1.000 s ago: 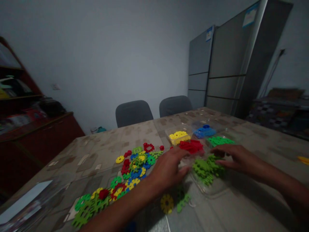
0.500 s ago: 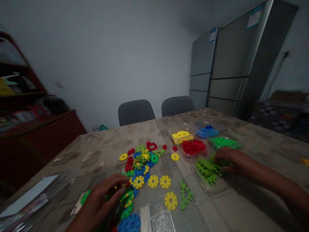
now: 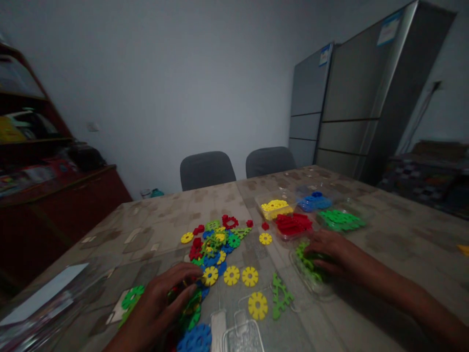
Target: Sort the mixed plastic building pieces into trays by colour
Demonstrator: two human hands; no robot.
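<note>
My left hand curls over the near left of a mixed pile of plastic building pieces. Red and dark bits show between its thumb and fingers, but what it grips cannot be made out. My right hand reaches into a clear plastic tray of light green pieces, its bent fingers closed around some of them. Between the hands lie yellow notched discs and a light green triangular piece. A blue notched disc sits just below my left hand.
Behind my right hand stand clear trays of red pieces, yellow pieces, blue pieces and green pieces. An empty clear tray is at the near edge. Plastic packaging lies at left. Two chairs stand beyond the table.
My right hand has moved left and slightly nearer across the light green pieces, covering more of them. The left hand has shifted slightly right over the pile.
</note>
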